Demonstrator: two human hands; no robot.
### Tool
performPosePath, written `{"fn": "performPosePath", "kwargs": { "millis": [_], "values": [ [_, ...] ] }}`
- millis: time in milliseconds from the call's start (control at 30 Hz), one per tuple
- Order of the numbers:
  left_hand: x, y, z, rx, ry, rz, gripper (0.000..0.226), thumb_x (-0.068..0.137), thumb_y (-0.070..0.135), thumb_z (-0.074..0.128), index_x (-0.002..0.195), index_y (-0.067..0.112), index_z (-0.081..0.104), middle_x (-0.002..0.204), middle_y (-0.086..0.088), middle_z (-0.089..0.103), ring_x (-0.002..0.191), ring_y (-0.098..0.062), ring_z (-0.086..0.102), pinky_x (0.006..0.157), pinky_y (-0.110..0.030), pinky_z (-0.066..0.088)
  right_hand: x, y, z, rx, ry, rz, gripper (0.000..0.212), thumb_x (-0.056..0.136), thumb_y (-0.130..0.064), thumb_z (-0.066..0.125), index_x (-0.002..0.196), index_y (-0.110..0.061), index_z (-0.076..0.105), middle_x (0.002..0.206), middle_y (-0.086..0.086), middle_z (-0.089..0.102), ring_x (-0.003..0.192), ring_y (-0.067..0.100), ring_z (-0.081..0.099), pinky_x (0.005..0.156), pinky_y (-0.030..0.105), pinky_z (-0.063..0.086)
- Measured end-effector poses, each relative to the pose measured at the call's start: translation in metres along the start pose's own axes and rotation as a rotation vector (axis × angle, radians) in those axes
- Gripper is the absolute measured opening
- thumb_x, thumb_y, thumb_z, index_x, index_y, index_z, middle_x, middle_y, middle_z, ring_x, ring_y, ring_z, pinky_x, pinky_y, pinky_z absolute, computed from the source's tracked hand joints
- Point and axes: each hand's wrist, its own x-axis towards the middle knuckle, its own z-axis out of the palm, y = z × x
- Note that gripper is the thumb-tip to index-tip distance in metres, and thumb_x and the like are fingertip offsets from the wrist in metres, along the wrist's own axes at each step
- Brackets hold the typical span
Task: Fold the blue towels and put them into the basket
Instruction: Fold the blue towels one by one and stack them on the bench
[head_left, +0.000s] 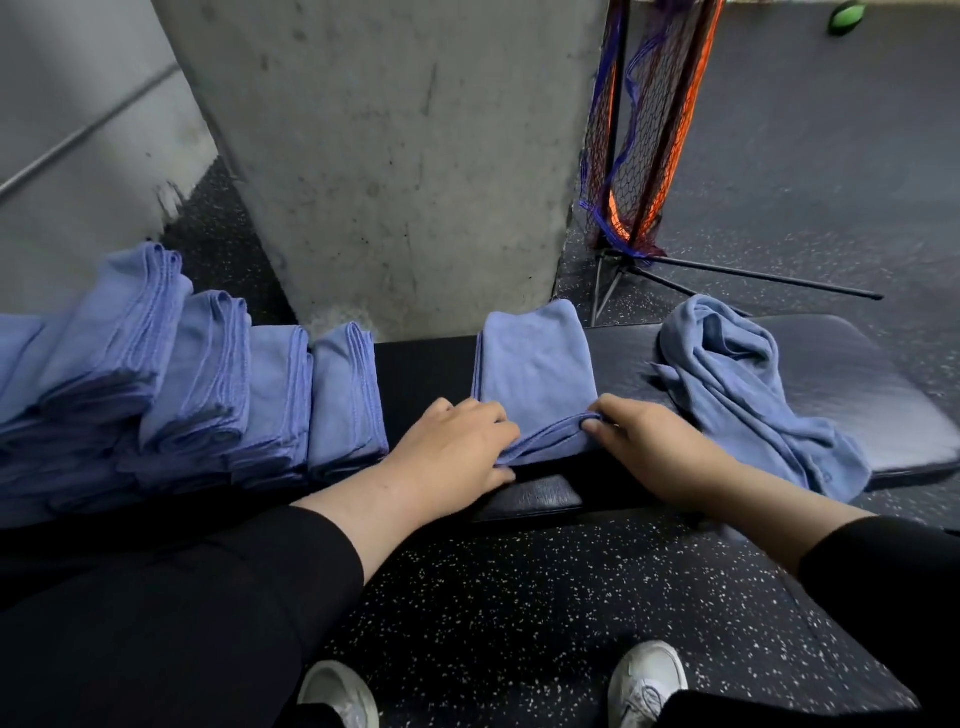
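Frame centre: left hand (457, 447) and right hand (649, 441) pinch the half-folded towel's (535, 364) near hem. Lift both corners evenly and align edges before creasing.

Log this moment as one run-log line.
left hand and right hand: pinch near edge of half-folded towel | bench: folded stacks left, crumpled towel right | basket: unseen

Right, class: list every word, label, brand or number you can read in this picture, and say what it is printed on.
None: no readable text shows on the towels, the bench, the pillar, the net stand or the shoes.
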Motion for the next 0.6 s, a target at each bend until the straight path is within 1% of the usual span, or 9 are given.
{"fn": "performPosePath", "kwargs": {
  "millis": [33, 100, 167, 233, 333, 400, 467, 500, 600],
  "values": [
    [0.002, 0.001, 0.0, -0.029, 0.032, -0.032, 0.018, 0.097, 0.041, 0.056, 0.096, 0.023, 0.052, 0.106, 0.008, 0.054, 0.103, -0.02, 0.053, 0.088, -0.037, 0.039, 0.001, 0.0, -0.002, 0.02, -0.006, 0.012, 0.023, 0.102, -0.037, 0.05, 0.094, -0.016, 0.054, 0.087, 0.001, 0.065, 0.086, 0.024, 0.06, 0.08, 0.04, 0.046],
    [0.006, 0.002, -0.003, -0.172, 0.069, -0.123, 0.015, 0.097, 0.025, 0.054, 0.085, 0.017, 0.049, 0.091, 0.004, 0.057, 0.088, -0.026, 0.057, 0.077, -0.041, 0.042, 0.001, 0.003, -0.004, 0.046, -0.006, -0.013, 0.022, 0.1, -0.04, 0.052, 0.096, -0.018, 0.055, 0.088, -0.003, 0.064, 0.087, 0.021, 0.061, 0.079, 0.038, 0.046],
    [0.009, -0.001, -0.009, -0.357, 0.083, -0.218, 0.016, 0.095, 0.023, 0.054, 0.082, 0.014, 0.052, 0.079, -0.001, 0.059, 0.076, -0.028, 0.057, 0.067, -0.042, 0.045, 0.002, 0.006, -0.005, -0.032, -0.036, -0.126, 0.029, 0.095, -0.049, 0.057, 0.105, -0.022, 0.058, 0.095, -0.008, 0.062, 0.094, 0.017, 0.059, 0.081, 0.034, 0.045],
    [0.01, -0.005, -0.013, -0.437, 0.079, -0.25, 0.019, 0.096, 0.026, 0.056, 0.08, 0.016, 0.054, 0.075, -0.002, 0.059, 0.072, -0.025, 0.056, 0.063, -0.04, 0.045, 0.002, 0.012, -0.004, -0.11, -0.102, -0.216, 0.039, 0.089, -0.053, 0.058, 0.115, -0.024, 0.059, 0.105, -0.009, 0.061, 0.101, 0.015, 0.056, 0.086, 0.036, 0.046],
    [0.009, -0.008, -0.015, -0.493, 0.05, -0.236, 0.023, 0.096, 0.03, 0.059, 0.078, 0.016, 0.055, 0.073, 0.001, 0.059, 0.067, -0.021, 0.052, 0.061, -0.037, 0.041, 0.002, 0.017, -0.002, -0.09, -0.06, -0.19, 0.023, 0.091, -0.034, 0.056, 0.112, -0.026, 0.061, 0.104, -0.011, 0.062, 0.102, 0.016, 0.059, 0.085, 0.041, 0.048],
    [0.007, -0.009, -0.019, -0.554, 0.053, -0.246, 0.031, 0.096, 0.035, 0.06, 0.075, 0.014, 0.052, 0.068, 0.004, 0.053, 0.062, -0.014, 0.043, 0.058, -0.032, 0.035, 0.001, 0.013, -0.009, 0.002, -0.042, -0.124, 0.008, 0.096, -0.026, 0.056, 0.101, -0.027, 0.061, 0.091, -0.015, 0.064, 0.089, 0.007, 0.061, 0.078, 0.032, 0.047],
    [0.005, -0.009, -0.027, -0.616, 0.03, -0.259, 0.037, 0.095, 0.039, 0.061, 0.075, 0.01, 0.05, 0.066, 0.004, 0.047, 0.06, -0.011, 0.037, 0.059, -0.032, 0.032, -0.001, 0.006, -0.02, 0.09, -0.077, -0.065, 0.01, 0.098, -0.027, 0.056, 0.091, -0.033, 0.059, 0.079, -0.021, 0.063, 0.073, -0.005, 0.055, 0.071, 0.022, 0.043],
    [0.004, -0.01, -0.03, -0.639, 0.003, -0.251, 0.039, 0.094, 0.042, 0.063, 0.076, 0.009, 0.053, 0.066, 0.004, 0.046, 0.06, -0.01, 0.037, 0.059, -0.033, 0.032, -0.001, 0.003, -0.026, 0.117, -0.106, -0.039, 0.011, 0.099, -0.026, 0.056, 0.092, -0.034, 0.061, 0.077, -0.024, 0.064, 0.07, -0.008, 0.054, 0.069, 0.017, 0.043],
    [-0.003, -0.009, -0.041, -0.742, -0.067, -0.27, 0.047, 0.085, 0.057, 0.064, 0.091, 0.011, 0.069, 0.074, 0.0, 0.063, 0.067, -0.009, 0.052, 0.069, -0.041, 0.047, -0.004, -0.006, -0.038, 0.306, -0.218, 0.035, 0.011, 0.1, -0.021, 0.058, 0.1, -0.022, 0.069, 0.072, -0.018, 0.067, 0.063, -0.006, 0.056, 0.065, 0.014, 0.047]
  ]
}}
